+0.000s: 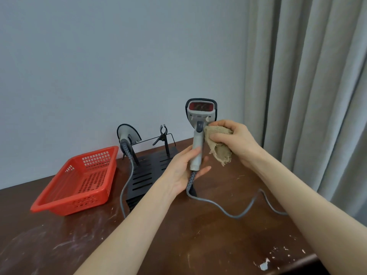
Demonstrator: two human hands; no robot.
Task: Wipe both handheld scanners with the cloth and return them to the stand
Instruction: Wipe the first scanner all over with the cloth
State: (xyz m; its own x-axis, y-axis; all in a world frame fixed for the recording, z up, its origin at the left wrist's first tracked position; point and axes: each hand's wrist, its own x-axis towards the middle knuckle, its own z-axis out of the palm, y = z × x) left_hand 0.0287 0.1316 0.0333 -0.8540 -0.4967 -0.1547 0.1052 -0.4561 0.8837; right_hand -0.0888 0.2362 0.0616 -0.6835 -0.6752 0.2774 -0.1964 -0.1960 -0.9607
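Note:
My left hand (pixel 183 169) grips the handle of a grey handheld scanner (pixel 200 124), held upright above the table with its red window facing me. My right hand (pixel 234 141) holds a bunched tan cloth (pixel 219 147) pressed against the right side of the scanner, just below its head. A second grey scanner (pixel 128 133) rests in the left cradle of the black stand (pixel 148 171) by the wall. The stand's right clip (pixel 163 133) holds nothing.
A red plastic basket (pixel 79 181) with nothing in it sits left of the stand. Grey cables (pixel 228 211) trail from both scanners across the dark, scuffed wooden table (pixel 178 245). A grey curtain (pixel 307 86) hangs at the right, and the table's edge lies near it.

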